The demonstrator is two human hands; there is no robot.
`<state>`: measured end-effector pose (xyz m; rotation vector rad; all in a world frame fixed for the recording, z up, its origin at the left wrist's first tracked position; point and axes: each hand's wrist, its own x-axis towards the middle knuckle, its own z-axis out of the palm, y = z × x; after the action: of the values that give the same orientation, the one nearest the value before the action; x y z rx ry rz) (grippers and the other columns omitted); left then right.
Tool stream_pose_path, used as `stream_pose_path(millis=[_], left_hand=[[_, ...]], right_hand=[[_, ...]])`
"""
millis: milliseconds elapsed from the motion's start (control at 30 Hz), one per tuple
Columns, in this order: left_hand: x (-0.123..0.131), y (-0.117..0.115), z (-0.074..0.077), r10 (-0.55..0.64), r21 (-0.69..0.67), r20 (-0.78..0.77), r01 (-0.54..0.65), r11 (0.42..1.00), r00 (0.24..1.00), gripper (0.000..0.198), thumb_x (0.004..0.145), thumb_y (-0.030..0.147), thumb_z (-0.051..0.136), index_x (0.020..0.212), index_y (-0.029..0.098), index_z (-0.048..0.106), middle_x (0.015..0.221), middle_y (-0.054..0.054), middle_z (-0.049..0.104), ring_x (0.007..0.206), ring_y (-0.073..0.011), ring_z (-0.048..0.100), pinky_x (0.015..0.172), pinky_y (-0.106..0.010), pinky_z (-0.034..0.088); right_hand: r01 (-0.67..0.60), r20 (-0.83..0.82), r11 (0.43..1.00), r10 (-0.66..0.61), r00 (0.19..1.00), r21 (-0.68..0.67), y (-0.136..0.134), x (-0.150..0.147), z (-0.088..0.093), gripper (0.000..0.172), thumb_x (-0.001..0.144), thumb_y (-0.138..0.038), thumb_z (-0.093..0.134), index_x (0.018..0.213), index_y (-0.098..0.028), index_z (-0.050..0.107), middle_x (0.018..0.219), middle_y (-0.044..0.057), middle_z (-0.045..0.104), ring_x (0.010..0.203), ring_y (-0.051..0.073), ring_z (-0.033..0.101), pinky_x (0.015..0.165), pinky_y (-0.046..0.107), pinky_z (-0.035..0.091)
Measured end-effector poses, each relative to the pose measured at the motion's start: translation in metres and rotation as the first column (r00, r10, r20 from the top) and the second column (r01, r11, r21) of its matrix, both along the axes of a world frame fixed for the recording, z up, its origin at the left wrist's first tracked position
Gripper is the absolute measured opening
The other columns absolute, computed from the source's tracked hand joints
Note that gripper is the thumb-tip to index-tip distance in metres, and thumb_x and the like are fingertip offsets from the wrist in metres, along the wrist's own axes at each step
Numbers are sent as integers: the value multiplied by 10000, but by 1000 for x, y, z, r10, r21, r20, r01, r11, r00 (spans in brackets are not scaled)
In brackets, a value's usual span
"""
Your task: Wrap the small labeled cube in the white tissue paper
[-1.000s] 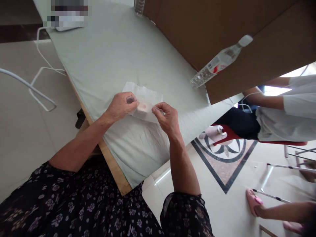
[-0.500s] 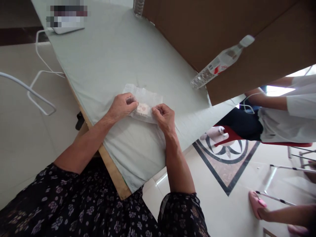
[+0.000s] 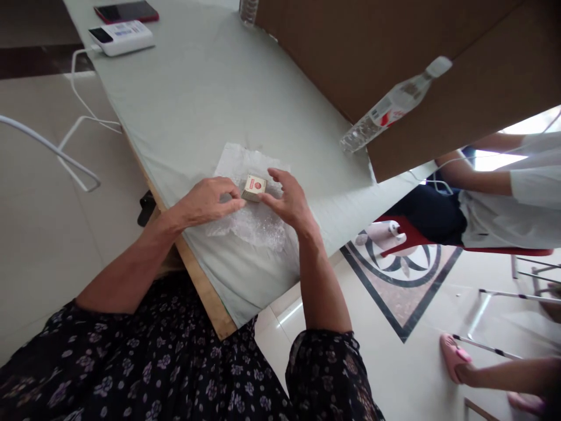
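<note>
A small cream box (image 3: 255, 186) with red print sits on a spread sheet of clear bubble wrap (image 3: 258, 225) near the table corner. Beside the box on its left is my left hand (image 3: 209, 200), fingers curved and apart, with nothing between them. My right hand (image 3: 289, 197) is at the box's right side, thumb near its lower right edge and the other fingers spread. Whether the thumb touches the box is hard to tell.
Brown cardboard (image 3: 372, 70) stands at the back right, with a clear plastic bottle (image 3: 390, 111) leaning by it. A white device (image 3: 125, 38) with a cable and a dark phone (image 3: 127, 10) are at the back left. A person in white (image 3: 517, 199) sits at the right.
The bubble wrap, folded over the box before, now lies opened out beneath it. Both hands have let go of the wrap, and their fingers have opened around the box.
</note>
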<state>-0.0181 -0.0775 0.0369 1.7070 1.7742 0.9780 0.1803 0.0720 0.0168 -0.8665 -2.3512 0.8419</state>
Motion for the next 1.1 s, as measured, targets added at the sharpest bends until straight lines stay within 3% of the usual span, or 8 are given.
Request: stream_pose_path(millis=[133, 333, 533, 733, 800, 900, 1000, 1100], left_hand=[[5, 6, -22, -36, 11, -252, 40, 999, 967, 226, 808, 383, 686, 949, 214, 741, 1164, -110, 754, 1164, -339, 657, 1026, -487, 496], [4, 2, -36, -30, 27, -297, 40, 999, 954, 224, 790, 321, 671, 985, 231, 736, 1205, -99, 729, 1181, -337, 631, 1026, -493, 488], [2, 2, -33, -48, 35, -271, 60, 998, 961, 228, 825, 320, 624, 997, 211, 728, 1228, -121, 730, 1193, -340, 648, 1056, -516, 493], [-3, -30, -16, -124, 73, -260, 147, 986, 958, 397, 834, 471, 710, 1134, 212, 721, 1367, -141, 686, 1313, -351, 615, 1150, -526, 469], [-3, -43, -13, -139, 79, -331, 175, 982, 933, 426, 806, 421, 734, 1179, 215, 715, 1434, -151, 653, 1375, -372, 574, 1180, -544, 443], [0, -54, -13, -153, 72, -410, 199, 977, 899, 405, 794, 270, 684, 1193, 209, 714, 1479, -165, 630, 1421, -389, 545, 1189, -565, 432], [8, -51, -16, -117, 106, -404, 173, 979, 907, 257, 829, 199, 597, 1046, 205, 734, 1427, -161, 677, 1374, -374, 596, 1159, -566, 458], [15, -41, -14, 8, 180, -309, 50, 982, 951, 137, 878, 233, 568, 861, 213, 702, 1294, -136, 753, 1223, -332, 692, 1093, -531, 508]], right_hand=[[-30, 96, 997, 23, 995, 73, -5, -11, -11, 440, 824, -371, 793, 1235, -238, 709, 1239, 102, 767, 1130, 297, 689, 1036, 487, 505], [-63, 67, 996, 59, 996, 62, -28, 3, -11, 415, 835, -371, 780, 1222, -246, 701, 1210, 77, 791, 1069, 270, 709, 1003, 443, 520], [-79, 146, 994, 68, 987, 72, -32, 2, -22, 461, 861, -445, 789, 1260, -233, 698, 1220, 109, 787, 1102, 300, 699, 1002, 461, 505], [-94, 65, 987, 86, 994, 131, -41, 29, -4, 620, 919, -547, 717, 1457, -272, 577, 1479, 138, 654, 1288, 325, 638, 1096, 523, 470], [-97, 60, 976, 87, 994, 196, -57, 46, 3, 550, 945, -558, 686, 1413, -279, 612, 1425, 129, 686, 1327, 335, 619, 1108, 527, 453], [-198, 149, 943, 162, 975, 268, -85, 64, 2, 490, 950, -533, 689, 1342, -241, 654, 1377, 149, 709, 1252, 345, 657, 1052, 520, 467], [-241, 257, 917, 162, 953, 317, -106, 64, -8, 398, 955, -439, 688, 1282, -213, 678, 1405, 176, 697, 1194, 350, 672, 1009, 516, 472], [-169, 249, 919, 81, 965, 356, -110, 54, -13, 186, 996, -258, 586, 1126, -230, 716, 1311, 142, 757, 1108, 301, 700, 1005, 494, 460]])
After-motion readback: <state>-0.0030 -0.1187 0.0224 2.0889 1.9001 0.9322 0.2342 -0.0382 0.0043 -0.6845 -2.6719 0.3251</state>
